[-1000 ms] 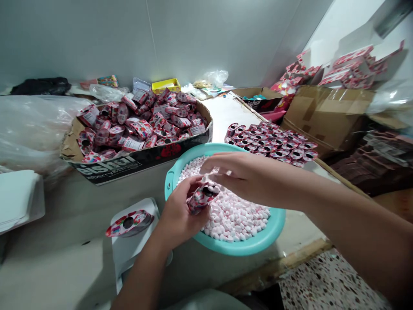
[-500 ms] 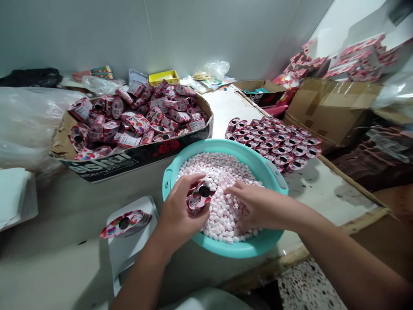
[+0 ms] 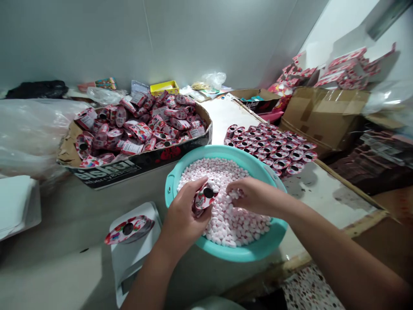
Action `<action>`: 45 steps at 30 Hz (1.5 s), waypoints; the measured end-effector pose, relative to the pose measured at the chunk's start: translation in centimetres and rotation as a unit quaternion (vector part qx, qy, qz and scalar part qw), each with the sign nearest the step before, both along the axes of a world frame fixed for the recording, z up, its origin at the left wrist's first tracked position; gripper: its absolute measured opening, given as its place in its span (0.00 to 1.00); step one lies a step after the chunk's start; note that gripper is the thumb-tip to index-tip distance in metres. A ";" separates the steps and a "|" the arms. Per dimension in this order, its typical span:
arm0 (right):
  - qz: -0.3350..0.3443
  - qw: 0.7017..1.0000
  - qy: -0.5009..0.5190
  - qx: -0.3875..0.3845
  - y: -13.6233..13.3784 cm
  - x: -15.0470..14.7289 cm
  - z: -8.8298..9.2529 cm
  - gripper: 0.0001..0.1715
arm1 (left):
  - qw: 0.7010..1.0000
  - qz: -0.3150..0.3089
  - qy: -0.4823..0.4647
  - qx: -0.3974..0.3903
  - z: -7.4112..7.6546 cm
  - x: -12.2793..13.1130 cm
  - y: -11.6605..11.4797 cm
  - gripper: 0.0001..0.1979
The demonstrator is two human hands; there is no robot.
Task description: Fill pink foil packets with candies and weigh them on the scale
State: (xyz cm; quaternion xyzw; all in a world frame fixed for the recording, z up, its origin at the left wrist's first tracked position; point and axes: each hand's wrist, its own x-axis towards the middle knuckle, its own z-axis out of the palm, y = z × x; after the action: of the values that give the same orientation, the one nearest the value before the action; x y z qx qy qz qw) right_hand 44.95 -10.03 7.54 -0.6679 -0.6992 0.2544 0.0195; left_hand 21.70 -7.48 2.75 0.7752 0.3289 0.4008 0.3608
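Observation:
A small red-and-white candy box (image 3: 205, 196) with a dark round spot on its face is gripped in my left hand (image 3: 185, 213), tilted over the basin; white candies show at its open end. My right hand (image 3: 250, 196) curls around a few pale pink-white candies (image 3: 235, 194), just right of the box. Below both hands, a turquoise basin (image 3: 226, 255) holds a heap of the same candies (image 3: 222, 230). Left of my left hand, another candy box (image 3: 129, 229) lies on a white kitchen scale (image 3: 137, 254).
A black carton (image 3: 135, 171) full of candy boxes stands behind, on the left. Rows of candy boxes (image 3: 274, 146) stand together right of the basin. Farther right are brown cardboard boxes (image 3: 319, 110) and a table edge (image 3: 364, 224). Plastic bags (image 3: 35, 133) lie at the far left.
My right hand has lifted from the heap with candies in its fingers. My left hand keeps hold of the candy box beside it. The whole view has shifted slightly.

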 end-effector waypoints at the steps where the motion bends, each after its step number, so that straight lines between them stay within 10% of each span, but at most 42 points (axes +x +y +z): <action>1: -0.004 1.000 0.012 0.005 0.3 -0.1 1.1 0.10 | 1.000 -0.004 0.001 0.001 0.0 0.0 0.0 0.32; 6: 0.052 0.995 0.032 0.079 2.0 -1.5 6.4 0.11 | 1.000 -0.005 0.008 0.017 0.2 0.0 -0.1 0.34; 12: 0.109 0.994 0.008 0.028 3.7 -4.5 7.8 0.08 | 1.000 -0.011 0.005 -0.007 0.4 0.0 -0.2 0.33; 41: 0.097 0.936 0.090 0.327 0.4 -2.0 1.7 0.14 | 1.000 0.020 0.023 -0.009 -0.1 0.1 -0.4 0.35; 45: 0.030 0.986 -0.063 0.154 0.9 0.4 -1.1 0.26 | 0.999 0.023 0.023 -0.011 -0.2 0.2 -0.3 0.35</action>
State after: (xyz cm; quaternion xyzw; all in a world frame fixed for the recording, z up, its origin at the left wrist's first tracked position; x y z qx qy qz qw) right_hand 45.37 -9.18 6.46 -0.6504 -0.7495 0.1013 0.0705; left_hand 21.93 -7.80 2.53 0.7725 0.3590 0.3875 0.3523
